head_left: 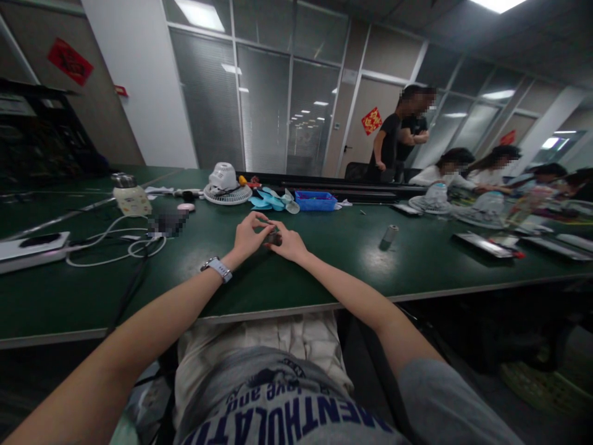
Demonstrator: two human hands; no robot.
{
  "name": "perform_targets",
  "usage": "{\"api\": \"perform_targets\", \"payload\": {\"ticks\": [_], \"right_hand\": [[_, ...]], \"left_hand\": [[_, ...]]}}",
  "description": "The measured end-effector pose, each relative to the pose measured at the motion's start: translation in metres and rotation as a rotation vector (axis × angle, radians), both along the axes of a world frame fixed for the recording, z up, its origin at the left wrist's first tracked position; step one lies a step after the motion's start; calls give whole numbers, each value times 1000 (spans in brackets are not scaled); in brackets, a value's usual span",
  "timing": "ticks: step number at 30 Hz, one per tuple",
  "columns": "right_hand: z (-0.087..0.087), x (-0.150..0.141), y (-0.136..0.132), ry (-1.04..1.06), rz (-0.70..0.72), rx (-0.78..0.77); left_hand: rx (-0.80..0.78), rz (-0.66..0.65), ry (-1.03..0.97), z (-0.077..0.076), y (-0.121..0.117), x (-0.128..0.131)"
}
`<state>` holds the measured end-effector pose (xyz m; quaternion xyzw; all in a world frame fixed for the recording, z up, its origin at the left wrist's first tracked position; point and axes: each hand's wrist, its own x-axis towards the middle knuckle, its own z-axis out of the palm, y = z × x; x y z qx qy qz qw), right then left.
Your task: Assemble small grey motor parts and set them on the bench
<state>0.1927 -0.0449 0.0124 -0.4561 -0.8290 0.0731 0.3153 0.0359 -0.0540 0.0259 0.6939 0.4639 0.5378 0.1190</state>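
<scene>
In the middle of the green table, my left hand [251, 235] and my right hand [290, 242] meet, fingertips together. Between them is a small dark metal piece [275, 237], mostly covered by the fingers; its exact kind is hidden. My right hand is closed around it, and the thumb and fingers of my left hand pinch at its top. To the right, a short silver metal cylinder [390, 233] stands upright on the table.
A white fan housing [223, 185], light-blue fan blades [267, 199] and a blue bin [315, 200] line the back. At left are a cream bottle [131, 196], white cables [99, 238] and a white box [34, 250]. Several people sit or stand at far right.
</scene>
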Motion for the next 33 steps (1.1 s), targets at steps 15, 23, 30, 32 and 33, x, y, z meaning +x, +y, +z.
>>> {"api": "perform_targets", "payload": {"ticks": [15, 23, 30, 32, 33], "right_hand": [[3, 6, 4, 124, -61, -2], [25, 92, 31, 53, -714, -15], [19, 156, 42, 32, -1054, -183], [17, 160, 43, 45, -1073, -210], [16, 160, 43, 46, -1071, -218]], "left_hand": [[-165, 83, 10, -17, 29, -20], [-358, -24, 148, -22, 29, -21], [-349, -5, 104, -25, 31, -22], [-346, 25, 106, -25, 32, -23], [-344, 42, 109, -25, 32, -23]]}}
